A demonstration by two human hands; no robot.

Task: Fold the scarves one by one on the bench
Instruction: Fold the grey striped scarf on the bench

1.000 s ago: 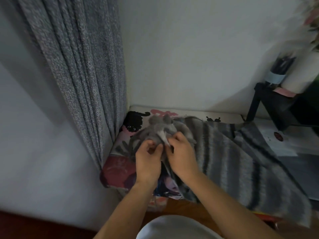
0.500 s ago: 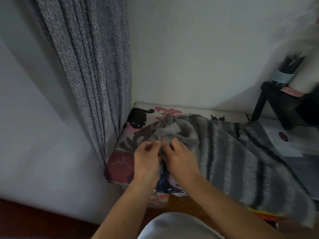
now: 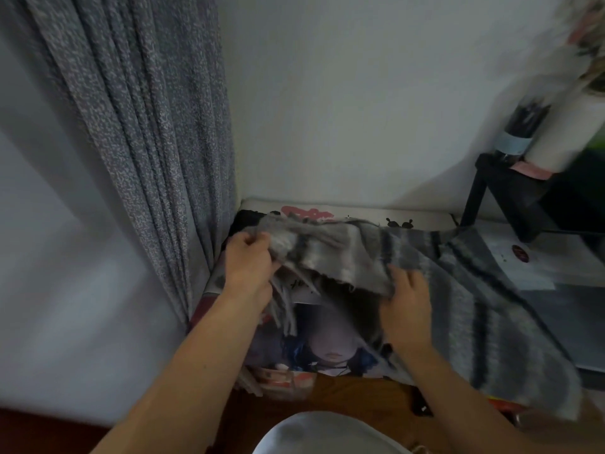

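We see the scarf (image 3: 451, 290), grey with dark stripes, spread over the right part of the bench (image 3: 330, 348) and running off its near right edge. Its left end is lifted off the printed bench cover. Our left hand (image 3: 250, 260) grips that end at its far left corner, fingers curled into the cloth; the fringe (image 3: 284, 309) hangs below the hand and partly hides the wrist. Our right hand (image 3: 407, 303) holds the near edge of the same end, but its fingertips go under the fabric, so we cannot tell exactly how tightly they close. The frame is blurred by motion, and the stripes smear together. A curtain (image 3: 140, 142) hangs at the left, covering the bench's left end. On the far right, a dark stand (image 3: 510, 191) is cut off by the frame edge, and the things on it are too blurred to name.
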